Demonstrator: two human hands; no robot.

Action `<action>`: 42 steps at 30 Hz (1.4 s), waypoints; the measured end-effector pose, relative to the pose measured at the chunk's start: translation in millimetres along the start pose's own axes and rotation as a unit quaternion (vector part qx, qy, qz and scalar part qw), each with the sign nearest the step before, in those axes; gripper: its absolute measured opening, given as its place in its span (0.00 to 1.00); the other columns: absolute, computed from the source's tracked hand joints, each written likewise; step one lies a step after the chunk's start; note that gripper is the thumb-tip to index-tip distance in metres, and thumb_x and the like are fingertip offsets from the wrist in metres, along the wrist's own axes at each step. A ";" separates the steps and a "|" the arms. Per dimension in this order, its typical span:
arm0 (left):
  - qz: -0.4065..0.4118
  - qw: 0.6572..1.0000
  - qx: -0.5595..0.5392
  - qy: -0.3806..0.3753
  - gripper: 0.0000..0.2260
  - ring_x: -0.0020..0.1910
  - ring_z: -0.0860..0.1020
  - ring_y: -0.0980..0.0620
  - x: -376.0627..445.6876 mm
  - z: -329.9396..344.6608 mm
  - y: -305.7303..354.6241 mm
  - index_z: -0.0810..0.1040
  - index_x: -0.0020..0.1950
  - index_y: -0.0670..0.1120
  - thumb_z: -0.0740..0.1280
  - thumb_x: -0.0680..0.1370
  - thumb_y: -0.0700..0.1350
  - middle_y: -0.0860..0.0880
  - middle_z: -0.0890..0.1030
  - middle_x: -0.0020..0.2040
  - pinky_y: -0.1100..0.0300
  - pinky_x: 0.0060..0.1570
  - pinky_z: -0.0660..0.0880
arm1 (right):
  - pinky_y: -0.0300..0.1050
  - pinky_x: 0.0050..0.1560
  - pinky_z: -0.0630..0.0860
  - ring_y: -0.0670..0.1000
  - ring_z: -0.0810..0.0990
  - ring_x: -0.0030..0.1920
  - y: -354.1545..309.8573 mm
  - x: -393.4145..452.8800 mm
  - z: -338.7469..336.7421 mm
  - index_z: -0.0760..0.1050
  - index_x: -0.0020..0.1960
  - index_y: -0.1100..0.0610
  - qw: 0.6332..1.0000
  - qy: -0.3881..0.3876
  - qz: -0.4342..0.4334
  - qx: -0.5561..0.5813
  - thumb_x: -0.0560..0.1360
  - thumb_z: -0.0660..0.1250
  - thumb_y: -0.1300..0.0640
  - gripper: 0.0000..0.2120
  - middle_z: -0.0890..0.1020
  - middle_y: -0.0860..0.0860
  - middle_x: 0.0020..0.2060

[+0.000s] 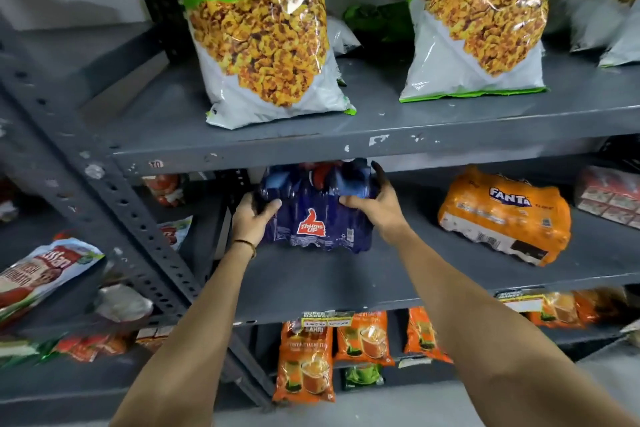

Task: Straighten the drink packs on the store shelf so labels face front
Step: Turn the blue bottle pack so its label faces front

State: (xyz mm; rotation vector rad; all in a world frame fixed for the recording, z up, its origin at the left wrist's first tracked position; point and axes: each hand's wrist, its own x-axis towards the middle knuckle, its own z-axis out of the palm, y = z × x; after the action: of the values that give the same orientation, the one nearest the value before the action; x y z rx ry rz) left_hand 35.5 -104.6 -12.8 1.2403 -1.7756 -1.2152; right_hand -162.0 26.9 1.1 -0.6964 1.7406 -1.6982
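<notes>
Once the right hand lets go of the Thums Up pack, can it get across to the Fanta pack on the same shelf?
Probably yes. The right hand grips the Thums Up pack, and only bare shelf lies between it and the Fanta pack, which sits tilted near the front.

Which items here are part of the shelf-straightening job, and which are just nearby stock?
Job: Thums Up pack, held by left hand and right hand; Fanta pack.
Nearby stock: Chana Jor Garam bags; orange tea packets; Kissan pouch.
</notes>
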 end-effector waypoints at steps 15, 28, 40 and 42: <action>-0.110 0.979 -0.171 0.003 0.29 0.66 0.73 0.44 -16.9 -11.3 -24.2 0.66 0.70 0.38 0.52 0.71 0.22 0.39 0.68 0.72 0.67 0.34 0.74 | 0.55 0.69 0.69 0.57 0.68 0.72 9.8 -40.9 -4.0 0.47 0.78 0.54 0.988 -0.019 0.079 -0.132 0.65 0.78 0.50 0.53 0.66 0.54 0.74; -0.103 0.982 -0.153 0.034 0.24 0.45 0.79 0.43 -15.7 -2.7 15.5 0.80 0.39 0.46 0.53 0.78 0.60 0.40 0.82 0.45 0.62 0.44 0.76 | 0.55 0.74 0.58 0.59 0.59 0.75 -27.8 -52.1 88.1 0.55 0.75 0.66 0.953 0.260 0.131 0.083 0.76 0.60 0.40 0.39 0.59 0.61 0.75; -0.213 0.938 -0.227 -0.150 0.26 0.74 0.62 0.42 -89.2 28.5 6.8 0.64 0.74 0.47 0.46 0.81 0.59 0.46 0.64 0.75 0.44 0.73 0.57 | 0.51 0.62 0.75 0.59 0.77 0.62 -50.0 -21.4 50.9 0.70 0.68 0.60 0.953 0.000 0.164 -0.256 0.63 0.68 0.31 0.45 0.76 0.58 0.65; -0.230 0.934 -0.239 -0.134 0.27 0.74 0.61 0.41 -93.6 37.8 4.1 0.62 0.75 0.49 0.44 0.81 0.60 0.47 0.62 0.76 0.44 0.73 0.57 | 0.48 0.61 0.74 0.58 0.75 0.64 -56.6 -31.9 55.5 0.68 0.70 0.60 0.921 -0.083 0.137 -0.355 0.60 0.72 0.32 0.48 0.74 0.57 0.67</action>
State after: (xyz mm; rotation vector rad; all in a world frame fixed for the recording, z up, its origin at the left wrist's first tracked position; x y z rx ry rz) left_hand 33.3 -4.1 -22.6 1.2669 -1.2639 -2.0261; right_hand -102.0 10.0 59.6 -0.8179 2.2075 -0.7704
